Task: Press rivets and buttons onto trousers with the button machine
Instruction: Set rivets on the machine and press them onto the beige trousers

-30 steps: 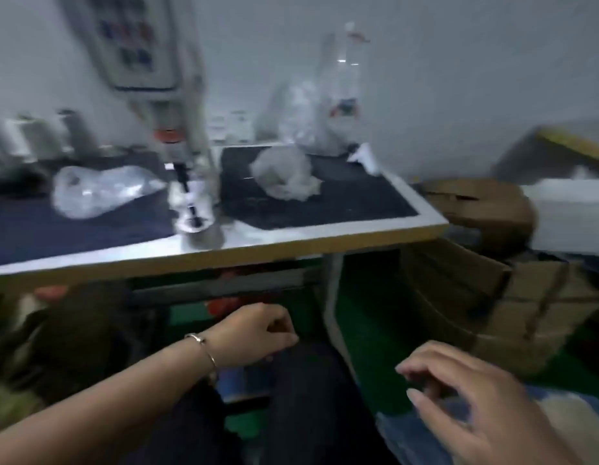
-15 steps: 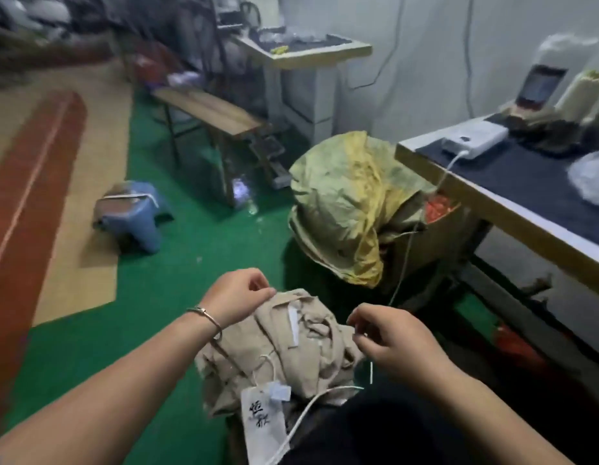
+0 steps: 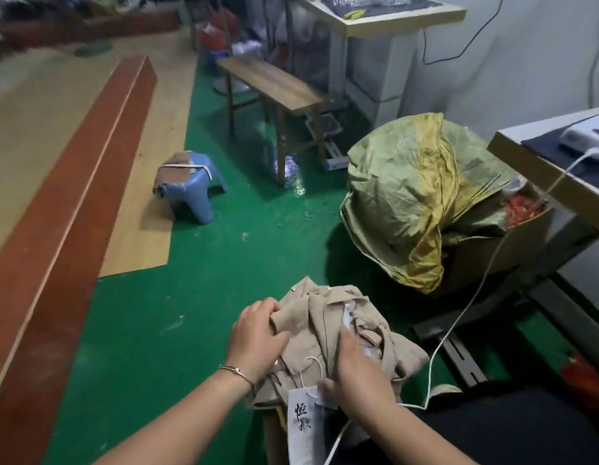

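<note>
My left hand (image 3: 256, 333) gripped the bundled trousers (image 3: 328, 330); my right hand (image 3: 357, 370) lay half-curled on them, grip unclear. Pressing, I judged, was all ahead.

- White paper tag (image 3: 303, 421): two handwritten black characters, stacked one above the other, the upper reading "恒"; the lower one is not clearly legible.
- The tag hangs on a white string at the near edge of the bundled beige trousers (image 3: 338, 333), just beside the right hand (image 3: 360, 374).
- White sewn-in label (image 3: 347, 313) among the trouser folds: print too small to read.
- No other legible text, brand or number.
</note>
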A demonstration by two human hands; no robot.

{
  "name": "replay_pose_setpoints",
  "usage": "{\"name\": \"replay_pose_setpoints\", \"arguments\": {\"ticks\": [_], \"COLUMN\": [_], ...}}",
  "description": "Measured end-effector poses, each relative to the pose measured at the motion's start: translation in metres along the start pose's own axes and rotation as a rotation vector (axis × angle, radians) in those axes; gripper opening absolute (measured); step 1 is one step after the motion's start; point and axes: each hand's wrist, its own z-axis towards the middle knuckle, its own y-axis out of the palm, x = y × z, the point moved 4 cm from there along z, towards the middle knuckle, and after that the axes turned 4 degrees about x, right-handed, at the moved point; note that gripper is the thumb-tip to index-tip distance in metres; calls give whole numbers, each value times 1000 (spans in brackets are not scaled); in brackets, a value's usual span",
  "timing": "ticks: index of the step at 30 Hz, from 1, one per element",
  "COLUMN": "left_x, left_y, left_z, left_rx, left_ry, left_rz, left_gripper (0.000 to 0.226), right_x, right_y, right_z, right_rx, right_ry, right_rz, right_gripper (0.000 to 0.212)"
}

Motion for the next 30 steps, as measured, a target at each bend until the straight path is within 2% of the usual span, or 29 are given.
{"name": "replay_pose_setpoints", "arguments": {"ticks": [2,3,4,6,8,11,14,19,21,23,24,25,28,29,30], "left_x": [10,14,16,18,23,38,65,132,167,206,228,251,322,345,365], "left_y": [-6,-10,-12,-17,-24,-38,-56,-103,-128,-151,-159,-166,-169,-167,-165], "left_z": [0,0,1,4,10,22,33,46,49,48,44,38,5,-10,-22], "left_rx": [60,64,44,-6,-11,-39,-131,-236,-269,-315,-361,-413,-572,-626,-671], "left_ry": [130,164,162,95,-18,-217,-255,-10,140,322,421,521,793,867,929], "left_rz": [-63,-140,-230,-386,-581,-1031,-1311,-1386,-1380,-1348,-1331,-1301,-1113,-1054,-1010], "left_gripper": [20,18,19,20,17,12,2,19,15,6,5,6,12,14,14], "right_x": [5,8,11,14,17,23,22,16,19,24,25,23,-3,-8,-8], "right_y": [0,-3,-9,-26,-52,-108,-161,-232,-260,-287,-300,-311,-334,-339,-345], "right_z": [2,3,6,10,15,8,-4,-34,-52,-72,-84,-96,-129,-137,-144], "right_rx": [4,20,60,155,239,347,355,438,491,611,686,737,751,748,774], "right_ry": [65,86,97,118,153,231,213,69,2,-33,-59,-109,-326,-351,-347], "right_rz": [52,67,141,409,699,1049,1252,1258,1214,1054,922,780,485,448,442], "right_gripper": [93,83,63,10,21,20,24,16,15,7,15,34,104,118,121]}}
